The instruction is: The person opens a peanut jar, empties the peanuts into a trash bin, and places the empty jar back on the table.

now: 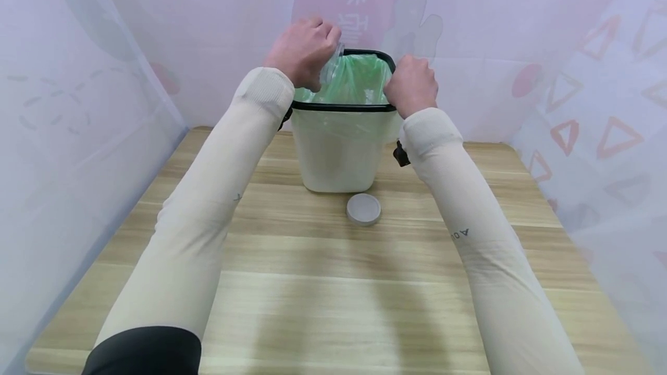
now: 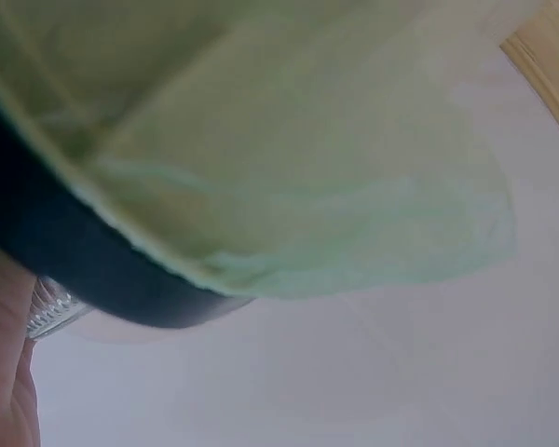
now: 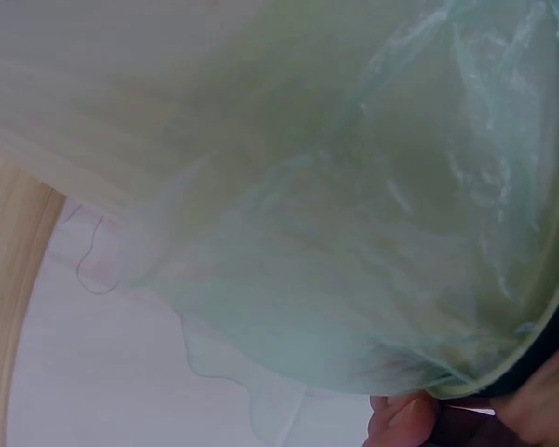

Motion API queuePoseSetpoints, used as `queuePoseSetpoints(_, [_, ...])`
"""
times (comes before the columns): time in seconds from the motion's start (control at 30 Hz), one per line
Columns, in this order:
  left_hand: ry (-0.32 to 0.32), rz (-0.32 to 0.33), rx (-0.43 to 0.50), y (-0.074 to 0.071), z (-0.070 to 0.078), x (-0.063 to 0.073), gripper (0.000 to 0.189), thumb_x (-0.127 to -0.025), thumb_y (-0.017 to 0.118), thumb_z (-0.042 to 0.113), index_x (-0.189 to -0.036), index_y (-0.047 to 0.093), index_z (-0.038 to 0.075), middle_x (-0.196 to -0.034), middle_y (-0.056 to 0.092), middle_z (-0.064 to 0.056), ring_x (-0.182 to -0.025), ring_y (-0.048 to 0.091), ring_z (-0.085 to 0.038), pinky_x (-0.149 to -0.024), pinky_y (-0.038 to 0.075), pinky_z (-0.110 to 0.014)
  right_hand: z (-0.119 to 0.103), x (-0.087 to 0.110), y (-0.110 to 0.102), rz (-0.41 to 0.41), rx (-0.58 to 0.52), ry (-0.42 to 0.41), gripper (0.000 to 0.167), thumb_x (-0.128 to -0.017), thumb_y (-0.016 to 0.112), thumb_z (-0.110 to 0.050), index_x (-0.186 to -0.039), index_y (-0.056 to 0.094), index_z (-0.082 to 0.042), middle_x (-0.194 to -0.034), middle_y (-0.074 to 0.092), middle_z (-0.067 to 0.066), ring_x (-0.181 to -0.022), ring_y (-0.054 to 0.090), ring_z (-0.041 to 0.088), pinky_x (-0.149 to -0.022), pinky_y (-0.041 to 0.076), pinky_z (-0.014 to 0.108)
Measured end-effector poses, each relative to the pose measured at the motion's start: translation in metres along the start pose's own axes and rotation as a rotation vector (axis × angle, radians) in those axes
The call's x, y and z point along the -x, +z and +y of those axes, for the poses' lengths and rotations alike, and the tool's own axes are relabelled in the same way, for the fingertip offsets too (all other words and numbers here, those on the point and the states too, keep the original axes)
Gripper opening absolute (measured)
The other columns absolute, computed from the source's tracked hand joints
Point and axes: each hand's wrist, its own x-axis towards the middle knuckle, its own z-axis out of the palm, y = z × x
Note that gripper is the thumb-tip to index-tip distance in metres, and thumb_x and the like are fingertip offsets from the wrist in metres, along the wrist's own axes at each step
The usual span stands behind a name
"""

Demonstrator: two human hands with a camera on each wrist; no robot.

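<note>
My left hand (image 1: 306, 51) holds a clear jar (image 1: 332, 66), tilted over the left side of a white trash bin (image 1: 336, 152). Most of the jar is hidden by the hand; its ridged clear wall shows at the edge of the left wrist view. A green plastic bag (image 1: 359, 77) lines the bin and folds out over its sides, under a black rim (image 1: 344, 107). At the right side, my right hand (image 1: 414, 84) grips that rim, fingers curled around it. On the table before the bin lies a round grey lid (image 1: 363, 208).
The bin stands toward the far side of a wood-grain table (image 1: 323, 288). White printed curtains (image 1: 479, 33) hang behind the table and on both sides. A small black device (image 1: 401, 154) sits beneath the right wrist.
</note>
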Motion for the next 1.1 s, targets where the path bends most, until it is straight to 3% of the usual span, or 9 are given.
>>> queuePoseSetpoints(0.23, [0.022, 0.024, -0.028, -0.0002, 0.0025, 0.002, 0.066, -0.074, 0.082, 0.008, -0.13, 0.051, -0.008, -0.128, 0.065, -0.026, -0.115, 0.057, -0.041, -0.108, 0.053, -0.051, 0.0001, 0.0003, 0.001, 0.009, -0.002, 0.002, 0.026, -0.103, 0.052, -0.022, -0.114, 0.065, -0.003, -0.119, 0.066, 0.02, -0.097, 0.066, 0.034, -0.081, 0.06, 0.048])
queuePoseSetpoints(0.47, [0.045, 0.057, -0.046, 0.0011, 0.0029, 0.0036, 0.06, -0.076, 0.076, -0.001, -0.13, 0.052, -0.009, -0.126, 0.065, -0.026, -0.111, 0.056, -0.04, -0.106, 0.053, -0.051, -0.0004, 0.0013, 0.0009, 0.012, -0.024, 0.001, 0.02, -0.102, 0.053, -0.021, -0.106, 0.064, -0.005, -0.115, 0.066, 0.019, -0.093, 0.064, 0.032, -0.077, 0.059, 0.045])
queuePoseSetpoints(0.9, [0.062, 0.078, -0.086, 0.0041, 0.0049, 0.0033, 0.064, -0.076, 0.078, -0.005, -0.134, 0.052, -0.009, -0.134, 0.063, -0.027, -0.12, 0.056, -0.041, -0.115, 0.051, -0.05, -0.0008, 0.0018, 0.0026, 0.022, -0.029, 0.002, 0.018, -0.102, 0.054, -0.021, -0.101, 0.063, -0.006, -0.113, 0.065, 0.018, -0.09, 0.064, 0.032, -0.075, 0.059, 0.045])
queuePoseSetpoints(1.1, [0.064, 0.079, -0.097, 0.0043, 0.0052, 0.0026, 0.061, -0.079, 0.078, -0.007, -0.134, 0.053, -0.007, -0.135, 0.063, -0.026, -0.122, 0.056, -0.041, -0.117, 0.049, -0.05, -0.0016, 0.0016, 0.0032, 0.022, -0.022, 0.005, 0.022, -0.102, 0.054, -0.022, -0.108, 0.065, -0.004, -0.115, 0.066, 0.019, -0.093, 0.065, 0.033, -0.077, 0.059, 0.046])
